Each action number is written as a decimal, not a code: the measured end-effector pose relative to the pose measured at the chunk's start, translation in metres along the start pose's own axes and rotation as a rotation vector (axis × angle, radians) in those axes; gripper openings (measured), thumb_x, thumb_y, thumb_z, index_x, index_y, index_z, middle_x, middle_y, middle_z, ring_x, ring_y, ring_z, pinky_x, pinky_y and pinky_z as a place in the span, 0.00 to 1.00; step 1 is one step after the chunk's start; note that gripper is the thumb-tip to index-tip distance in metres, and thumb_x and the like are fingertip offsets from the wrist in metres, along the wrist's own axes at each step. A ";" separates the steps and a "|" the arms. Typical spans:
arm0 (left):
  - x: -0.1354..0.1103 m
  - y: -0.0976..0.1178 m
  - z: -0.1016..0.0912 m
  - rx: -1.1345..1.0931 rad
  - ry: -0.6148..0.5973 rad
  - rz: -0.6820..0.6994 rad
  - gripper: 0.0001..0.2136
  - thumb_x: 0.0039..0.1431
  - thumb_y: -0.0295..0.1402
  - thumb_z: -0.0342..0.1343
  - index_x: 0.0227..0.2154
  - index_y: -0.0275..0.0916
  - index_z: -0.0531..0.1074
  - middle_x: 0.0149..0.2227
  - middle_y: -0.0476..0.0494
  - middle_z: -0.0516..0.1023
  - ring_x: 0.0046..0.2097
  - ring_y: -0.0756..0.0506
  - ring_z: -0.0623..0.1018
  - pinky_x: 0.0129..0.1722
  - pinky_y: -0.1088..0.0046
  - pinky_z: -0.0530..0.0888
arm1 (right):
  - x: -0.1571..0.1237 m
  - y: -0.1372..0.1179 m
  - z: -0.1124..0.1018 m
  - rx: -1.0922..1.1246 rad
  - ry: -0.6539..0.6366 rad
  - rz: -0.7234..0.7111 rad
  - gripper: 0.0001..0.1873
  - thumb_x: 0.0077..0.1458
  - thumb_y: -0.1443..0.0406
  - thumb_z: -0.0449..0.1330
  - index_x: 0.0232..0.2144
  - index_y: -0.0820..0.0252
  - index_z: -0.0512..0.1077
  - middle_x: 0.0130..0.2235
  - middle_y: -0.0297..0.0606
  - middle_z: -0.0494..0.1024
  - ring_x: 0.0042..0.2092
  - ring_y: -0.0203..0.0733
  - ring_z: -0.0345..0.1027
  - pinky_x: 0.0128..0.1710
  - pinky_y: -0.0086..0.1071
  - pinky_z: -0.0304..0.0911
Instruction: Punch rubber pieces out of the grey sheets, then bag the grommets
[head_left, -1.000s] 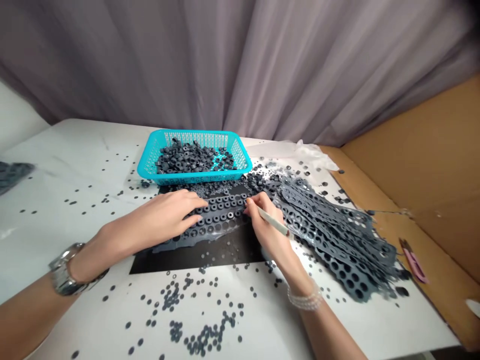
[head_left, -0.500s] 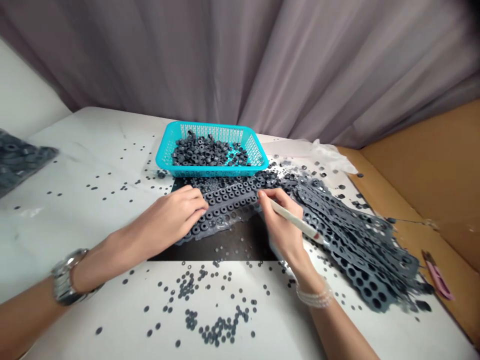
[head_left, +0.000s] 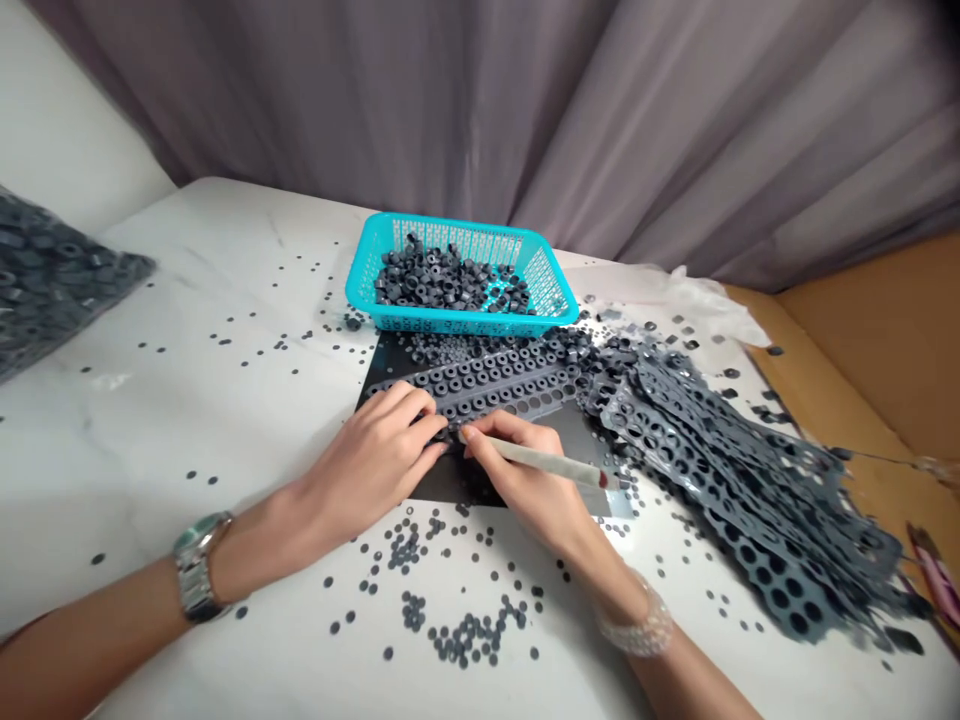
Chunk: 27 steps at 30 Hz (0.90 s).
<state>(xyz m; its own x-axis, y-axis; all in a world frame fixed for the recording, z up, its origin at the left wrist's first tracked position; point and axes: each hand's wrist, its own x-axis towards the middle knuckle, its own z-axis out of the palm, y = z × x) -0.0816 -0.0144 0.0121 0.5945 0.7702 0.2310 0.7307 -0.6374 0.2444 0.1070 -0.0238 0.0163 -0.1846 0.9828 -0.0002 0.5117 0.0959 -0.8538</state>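
A dark grey rubber sheet with rows of round, ring-like parts lies on a black mat. Along its near edge, toward the right, several round holes are open. My left hand rests on the sheet's near left part, fingers curled and closed at its edge. Close beside those fingertips, my right hand grips a white pen-shaped tool with a red band. The tool's working tip is hidden by my fingers, and whatever part lies between the two hands is too covered to make out.
Behind the sheet stands a turquoise basket holding many small grey rubber parts. Perforated sheet scraps are heaped at right, beside a cardboard panel. A bag of parts sits at far left. Small black discs litter the white table.
My right hand has moved left along the sheet with the tool, from its right part to beside my left fingertips. My left hand has shifted toward the near edge. The camera view has shifted too.
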 end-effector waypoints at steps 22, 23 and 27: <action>0.009 0.002 0.001 -0.080 -0.026 -0.096 0.10 0.62 0.27 0.48 0.27 0.36 0.72 0.35 0.42 0.73 0.41 0.42 0.68 0.42 0.62 0.68 | -0.008 0.001 0.024 -0.467 0.079 -0.315 0.12 0.63 0.68 0.49 0.28 0.61 0.67 0.26 0.37 0.71 0.27 0.38 0.64 0.27 0.31 0.54; 0.008 -0.001 -0.001 -0.145 -0.044 -0.117 0.10 0.62 0.27 0.48 0.27 0.37 0.72 0.35 0.43 0.73 0.42 0.43 0.69 0.42 0.64 0.68 | -0.007 0.001 0.024 -0.437 0.075 -0.293 0.12 0.63 0.68 0.49 0.28 0.60 0.67 0.26 0.37 0.72 0.27 0.37 0.64 0.27 0.31 0.54; 0.004 -0.008 -0.005 -0.275 -0.077 -0.201 0.09 0.63 0.27 0.48 0.29 0.37 0.72 0.35 0.45 0.72 0.42 0.46 0.69 0.44 0.66 0.68 | -0.007 0.000 0.023 -0.314 0.052 -0.216 0.11 0.64 0.66 0.50 0.29 0.59 0.67 0.26 0.34 0.73 0.25 0.34 0.63 0.27 0.29 0.54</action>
<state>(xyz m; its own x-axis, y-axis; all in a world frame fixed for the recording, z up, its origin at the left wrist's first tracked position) -0.0871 -0.0065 0.0158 0.4789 0.8739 0.0831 0.7244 -0.4469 0.5250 0.0891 -0.0345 0.0045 -0.2773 0.9407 0.1955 0.6993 0.3372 -0.6303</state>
